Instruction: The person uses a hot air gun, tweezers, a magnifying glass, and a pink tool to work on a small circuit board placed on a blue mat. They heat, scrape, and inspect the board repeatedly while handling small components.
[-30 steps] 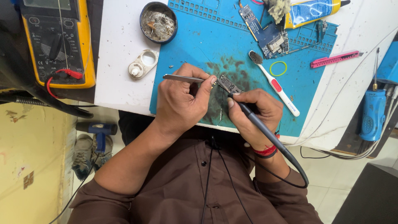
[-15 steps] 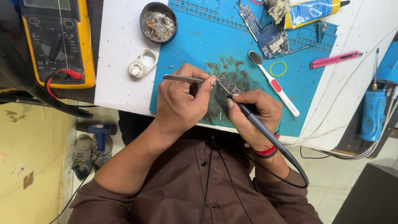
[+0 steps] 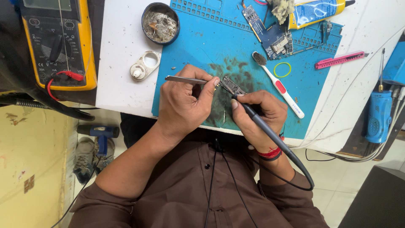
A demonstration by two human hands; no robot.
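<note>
Here, the left hand (image 3: 183, 105) is pinching a pair of metal tweezers (image 3: 185, 79), its fingers closed around them, with the tips pointing toward a small circuit board (image 3: 231, 86). The board is lying on a blue mat (image 3: 202, 46), near the mat's front edge, on a dark stained patch. The right hand (image 3: 257, 116) is gripping a dark soldering iron (image 3: 257, 120) like a pen, fingers wrapped tight around it, and its tip is touching the board's near end. A black cord is trailing from the iron past a red wristband (image 3: 270, 153). Just beside the right hand, a white and red toothbrush (image 3: 278, 86) is lying diagonally on the mat, with a yellow-green ring (image 3: 282, 69) near it. A second circuit board (image 3: 270, 33) is sitting toward the mat's far edge. A round dark tin (image 3: 160, 17) is resting at the mat's far left corner, and a yellow multimeter (image 3: 57, 42) is lying off the left edge of the white surface (image 3: 118, 63).
</note>
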